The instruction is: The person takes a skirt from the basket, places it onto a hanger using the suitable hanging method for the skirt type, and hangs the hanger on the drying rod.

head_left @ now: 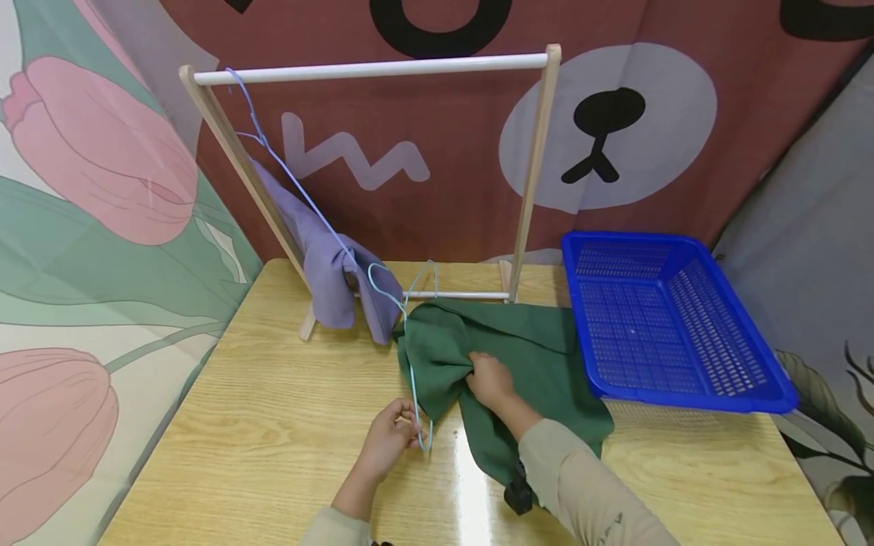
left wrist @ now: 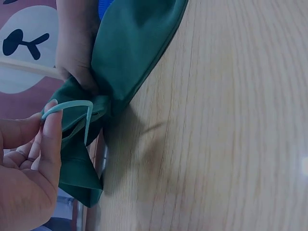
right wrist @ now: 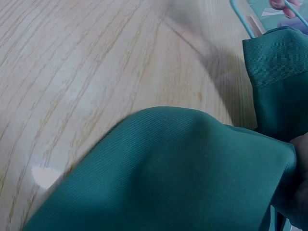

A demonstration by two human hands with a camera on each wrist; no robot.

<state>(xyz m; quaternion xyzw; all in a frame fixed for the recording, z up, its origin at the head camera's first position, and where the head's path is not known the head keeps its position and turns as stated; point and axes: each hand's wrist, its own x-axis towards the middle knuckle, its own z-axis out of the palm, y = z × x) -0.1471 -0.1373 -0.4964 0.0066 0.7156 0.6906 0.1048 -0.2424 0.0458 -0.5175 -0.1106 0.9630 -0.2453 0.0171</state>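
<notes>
My left hand pinches one end of a light-blue wire hanger between thumb and fingers. In the left wrist view, the bent hanger end pokes out past those fingertips. The hanger's hook points toward the rack, and part of its frame is hidden by a green garment spread on the table. My right hand grips a bunched fold of this garment just right of the hanger. Up close in the right wrist view, a hemmed edge of the garment sits at the hanger; the right fingers are mostly hidden.
A clothes rack with a white top bar stands behind. From its left end hangs a lavender hanger with a purple garment. A blue plastic basket stands at the right of the wooden table, against the green garment.
</notes>
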